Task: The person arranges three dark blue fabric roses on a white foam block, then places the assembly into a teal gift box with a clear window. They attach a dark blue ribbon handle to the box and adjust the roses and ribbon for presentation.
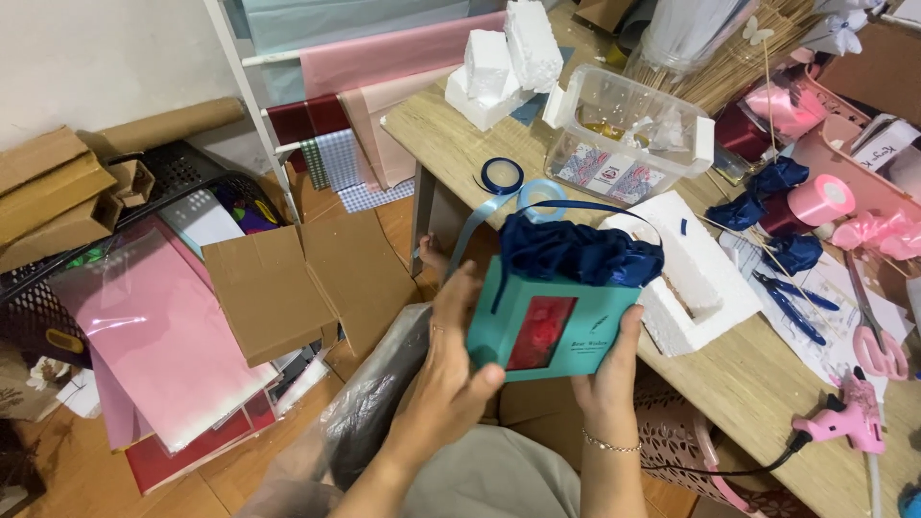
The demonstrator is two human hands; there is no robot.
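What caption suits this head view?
Both hands, left hand and right hand, hold a teal gift box topped with blue fabric.

The matt teal cardboard gift box (552,331) holds crinkled navy cloth (576,251); at 3 o'clock lies rough white foam block (696,283) on pale wood-grain table (748,384).

a light wooden table (460,144) stands on what looks like wooden floor (58,470), by a pale wall (86,58).

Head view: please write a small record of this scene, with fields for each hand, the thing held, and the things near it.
held thing: teal box with red window, dark blue fabric on top
left hand: grips the box's left side, thumb on its front
right hand: holds the box's right side from below
table: foam block, blue ribbon roll, clear tub
table's right end: pink glue gun
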